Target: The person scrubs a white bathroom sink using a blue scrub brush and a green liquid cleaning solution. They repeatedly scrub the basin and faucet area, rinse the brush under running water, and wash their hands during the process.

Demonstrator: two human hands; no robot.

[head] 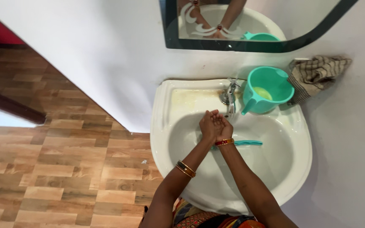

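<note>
At the far left, a wood-patterned floor (60, 169) runs beside a white wall (106, 55), and to its right a white basin (165, 126) is fixed to that wall. Over the bowl of the basin, the left hand (208, 126) and the right hand (223, 127) are pressed side by side, touching each other, fingers together and slightly curled, cupped just below the spout of a chrome tap (230, 96); neither hand grips anything. The left forearm carries gold and dark bangles (185, 168), and a red and gold bangle (224, 142) sits at the right wrist. Just beside the right wrist, a teal toothbrush (246, 143) lies flat in the bowl, its handle pointing to the right; whether the wrist touches it cannot be told. Behind the tap, the back ledge of the basin shows yellowish staining. Further right, a teal plastic jug (269, 88) stands upright on the rim next to the tap, its handle turned toward the bowl, with something pale yellow inside. Above, a dark-framed mirror (250, 45) reflects the hands and the jug. At the far right, a checked cloth (315, 74) hangs crumpled against the wall, just beside the jug.
</note>
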